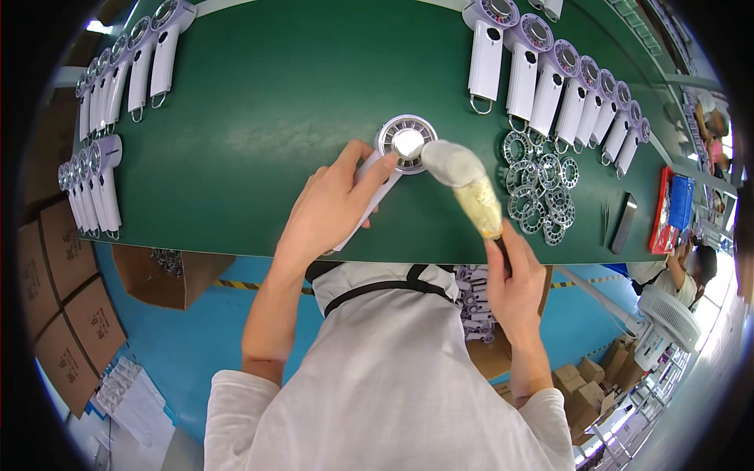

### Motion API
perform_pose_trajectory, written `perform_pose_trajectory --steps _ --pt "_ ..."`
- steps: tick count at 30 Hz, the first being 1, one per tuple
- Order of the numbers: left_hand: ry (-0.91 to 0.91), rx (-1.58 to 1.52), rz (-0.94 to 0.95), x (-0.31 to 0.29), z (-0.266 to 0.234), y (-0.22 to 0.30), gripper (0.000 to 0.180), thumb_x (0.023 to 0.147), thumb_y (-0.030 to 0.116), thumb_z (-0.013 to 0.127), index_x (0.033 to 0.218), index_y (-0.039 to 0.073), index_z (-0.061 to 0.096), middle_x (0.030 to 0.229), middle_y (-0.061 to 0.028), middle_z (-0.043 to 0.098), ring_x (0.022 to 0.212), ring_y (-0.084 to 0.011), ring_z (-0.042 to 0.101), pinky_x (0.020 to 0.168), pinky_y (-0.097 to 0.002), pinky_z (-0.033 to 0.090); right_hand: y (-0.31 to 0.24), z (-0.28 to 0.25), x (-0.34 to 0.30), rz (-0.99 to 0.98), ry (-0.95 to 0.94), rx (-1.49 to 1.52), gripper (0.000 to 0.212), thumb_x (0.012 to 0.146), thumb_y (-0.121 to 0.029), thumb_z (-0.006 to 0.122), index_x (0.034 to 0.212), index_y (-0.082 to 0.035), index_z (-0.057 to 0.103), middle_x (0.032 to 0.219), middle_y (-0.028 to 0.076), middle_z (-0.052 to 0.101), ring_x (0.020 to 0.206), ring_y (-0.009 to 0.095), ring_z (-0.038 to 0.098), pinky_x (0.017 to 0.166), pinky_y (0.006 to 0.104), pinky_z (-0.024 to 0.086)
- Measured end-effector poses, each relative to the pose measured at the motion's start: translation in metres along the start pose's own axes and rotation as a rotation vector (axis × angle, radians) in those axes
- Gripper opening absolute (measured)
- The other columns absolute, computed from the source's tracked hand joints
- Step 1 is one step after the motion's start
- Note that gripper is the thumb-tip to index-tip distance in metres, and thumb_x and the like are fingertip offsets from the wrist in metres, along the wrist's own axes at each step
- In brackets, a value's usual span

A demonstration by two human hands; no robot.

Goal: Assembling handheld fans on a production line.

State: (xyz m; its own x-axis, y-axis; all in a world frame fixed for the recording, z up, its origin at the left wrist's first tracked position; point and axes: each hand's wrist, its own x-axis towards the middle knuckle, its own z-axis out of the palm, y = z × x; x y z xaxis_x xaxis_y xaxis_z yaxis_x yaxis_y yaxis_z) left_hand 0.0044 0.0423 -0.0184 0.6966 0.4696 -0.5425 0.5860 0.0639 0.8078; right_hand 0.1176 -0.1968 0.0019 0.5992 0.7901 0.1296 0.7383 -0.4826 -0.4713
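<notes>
A white handheld fan (408,143) with a round silver-grilled head lies slanted on the green table in front of me. My left hand (330,200) is wrapped around its handle, thumb up by the head. In my right hand (514,275) is the dark handle of a mallet (455,165). Pale wrapping covers the mallet's head, and its neck is yellowish. The mallet's head overlaps the right rim of the fan's head; whether they touch I cannot tell. Just right of the mallet lies a pile of silver toothed rings (542,177).
Rows of white and lilac fans (550,94) line the table's far right, with more fans (98,180) at the left. A dark bar (624,224) and a red tray (662,212) lie at the right. Cardboard boxes (169,286) stand below the front edge. A standing fan (667,320) is beyond.
</notes>
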Motion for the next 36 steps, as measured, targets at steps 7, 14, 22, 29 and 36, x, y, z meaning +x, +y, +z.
perform_pose_trajectory --steps 7,14,22,29,36 --pt "-0.002 -0.006 0.005 0.005 -0.003 0.000 0.051 0.099 0.048 0.053 0.110 -0.002 0.059 0.067 -0.0127 0.065 0.053 -0.0208 0.064 0.054 -0.0345 0.049 0.005 0.017 0.023 0.003 0.078 -0.048 0.031 0.093 -0.003 0.064 0.124 -0.001 0.061 0.082 0.014 0.064 0.057 0.025 0.061 0.050 0.0325 0.049" --pt "0.003 -0.149 0.046 0.007 -0.010 -0.020 0.069 0.082 0.051 0.076 0.119 0.001 0.047 0.073 -0.0162 0.066 0.055 -0.0217 0.065 0.053 -0.0348 0.050 0.012 0.006 0.016 0.318 0.200 0.135 0.024 0.099 -0.010 0.059 0.117 0.005 0.061 0.094 0.010 0.067 0.084 0.013 0.056 0.077 0.0292 0.049" --pt "0.881 0.441 0.427 0.082 -0.147 -0.021 0.050 0.081 0.034 0.078 0.108 -0.001 0.054 0.094 -0.0243 0.068 0.087 -0.0382 0.068 0.075 -0.0446 0.053 0.107 -0.005 -0.014 0.560 0.595 0.144 0.035 0.101 -0.019 0.061 0.123 0.008 0.061 0.108 0.016 0.070 0.091 0.018 0.064 0.084 0.0308 0.052" --pt "1.240 0.871 0.548 0.141 -0.222 -0.032 0.041 0.077 0.031 0.078 0.094 -0.004 0.064 0.092 -0.0188 0.064 0.092 -0.0362 0.059 0.082 -0.0465 0.048 0.176 -0.017 -0.043 0.574 0.695 -0.022 0.036 0.100 -0.021 0.062 0.122 0.009 0.062 0.114 0.019 0.068 0.099 0.023 0.066 0.089 0.0336 0.052" --pt "1.273 0.934 0.636 0.163 -0.225 -0.027 0.041 0.083 0.034 0.074 0.098 -0.003 0.063 0.091 -0.0201 0.063 0.088 -0.0377 0.060 0.081 -0.0476 0.048 0.213 -0.022 -0.068 0.706 0.706 -0.232 0.037 0.098 -0.022 0.064 0.120 0.008 0.063 0.114 0.021 0.068 0.098 0.028 0.066 0.089 0.0352 0.052"
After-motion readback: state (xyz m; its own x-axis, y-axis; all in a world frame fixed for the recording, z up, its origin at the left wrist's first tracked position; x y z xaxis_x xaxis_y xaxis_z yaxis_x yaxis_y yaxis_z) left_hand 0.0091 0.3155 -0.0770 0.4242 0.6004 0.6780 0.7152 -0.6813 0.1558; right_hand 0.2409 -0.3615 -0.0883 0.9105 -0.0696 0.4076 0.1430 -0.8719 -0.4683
